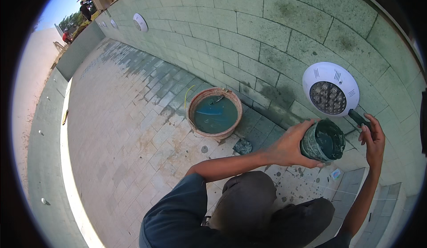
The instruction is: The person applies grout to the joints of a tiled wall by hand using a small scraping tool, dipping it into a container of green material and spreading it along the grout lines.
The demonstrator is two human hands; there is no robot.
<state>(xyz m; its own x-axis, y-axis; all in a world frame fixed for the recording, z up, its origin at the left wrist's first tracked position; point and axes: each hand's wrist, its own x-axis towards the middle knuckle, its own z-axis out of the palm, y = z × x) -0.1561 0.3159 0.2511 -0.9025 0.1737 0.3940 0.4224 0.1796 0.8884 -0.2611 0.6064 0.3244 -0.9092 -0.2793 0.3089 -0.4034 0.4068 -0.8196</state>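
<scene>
My left hand (288,147) is wrapped round a small round tub (310,142), tilted so that its opening shows. Dark green paste (330,137) coats its inside and rim. In the fingers of my right hand (374,142) is a dark green, paste-coloured strip-like tool (357,117); its exact kind is unclear. The tool's far end meets the lower right edge of a round white pool light (313,76) on the green tiled wall (249,30). The tub sits just below that light, close to the wall.
A reddish bucket (192,122) of murky water stands on the tiled floor (124,128), a dark object floating in it. Beside it lies a crumpled dark green lump (242,146). More wall lights (140,22) line the wall. Steps (378,208) rise at the right. Two people are far off.
</scene>
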